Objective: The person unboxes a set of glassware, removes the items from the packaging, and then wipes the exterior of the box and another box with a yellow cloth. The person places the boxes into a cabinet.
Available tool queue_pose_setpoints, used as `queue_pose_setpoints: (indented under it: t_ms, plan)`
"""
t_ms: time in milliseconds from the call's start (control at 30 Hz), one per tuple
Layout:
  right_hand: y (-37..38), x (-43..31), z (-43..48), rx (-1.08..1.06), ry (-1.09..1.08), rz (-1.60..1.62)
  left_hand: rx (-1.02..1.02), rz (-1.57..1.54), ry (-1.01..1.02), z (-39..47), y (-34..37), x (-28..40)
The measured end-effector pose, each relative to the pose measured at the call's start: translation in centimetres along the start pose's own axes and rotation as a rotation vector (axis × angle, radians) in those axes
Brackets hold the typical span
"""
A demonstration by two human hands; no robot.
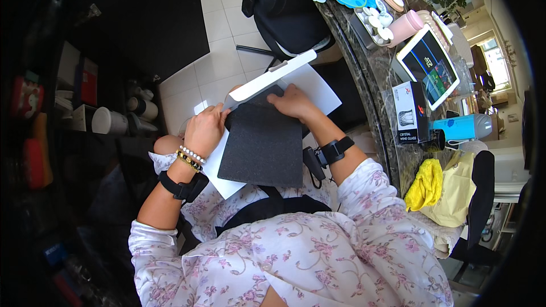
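Observation:
A dark grey, felt-like flat piece [262, 147] hangs before my lap. Behind its top lies a white flat box or folder [273, 76] with a raised long edge and a small notch. My left hand [204, 130] pinches the left end of that white edge. On the grey piece's upper right part rests my right hand [292, 102], its thumb over the front and its other fingers partly hidden behind. White panels show at the right [320, 87] and at the lower left [228, 183]; whether they belong to the box cannot be told.
A dark marble counter [362, 62] on the right holds a tablet [428, 66], a boxed glass [409, 113], a pink tumbler [405, 27], a blue bottle [463, 127] and a yellow cloth [424, 183]. Ahead stands a black chair [290, 13]. Cabinet shelves at left hold a white tub [108, 120].

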State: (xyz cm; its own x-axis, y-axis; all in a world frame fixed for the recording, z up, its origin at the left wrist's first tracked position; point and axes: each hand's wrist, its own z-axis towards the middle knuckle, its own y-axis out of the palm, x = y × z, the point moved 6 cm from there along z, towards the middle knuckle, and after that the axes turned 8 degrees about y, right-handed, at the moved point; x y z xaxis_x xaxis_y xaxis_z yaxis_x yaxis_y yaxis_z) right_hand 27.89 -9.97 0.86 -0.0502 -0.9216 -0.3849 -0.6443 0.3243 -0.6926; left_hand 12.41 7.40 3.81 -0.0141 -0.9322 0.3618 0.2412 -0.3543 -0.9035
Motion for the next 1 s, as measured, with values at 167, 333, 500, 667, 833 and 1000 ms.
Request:
queue_pose_setpoints:
  t_ms: [167, 333, 500, 667, 833, 1000]
  plan:
    - [1.1, 0.4, -0.7, 0.149, -0.170, -0.045, 0.041, -0.084, -0.073, -0.5, -0.3, -1.0]
    - [0.6, 2.0, -0.3, 0.107, -0.116, 0.316, 0.006, -0.037, -0.090, -1.0, -0.5, -1.0]
    - [-0.3, 0.9, -1.9, 0.107, -0.194, 0.146, 0.011, -0.064, -0.110, -1.2, -0.3, -1.3]
    - [1.5, -0.9, -8.0, 0.304, -0.419, -0.320, 0.011, -0.027, -0.181, -2.3, 0.1, -2.5]
    - [1.9, -1.8, -11.1, 0.051, -0.475, -0.433, 0.061, -0.090, -0.136, -2.3, 0.3, -2.8]
    - [-7.6, -2.8, -14.2, -0.181, -0.589, 0.369, 0.090, -0.225, -0.170, -2.0, -0.1, -3.6]
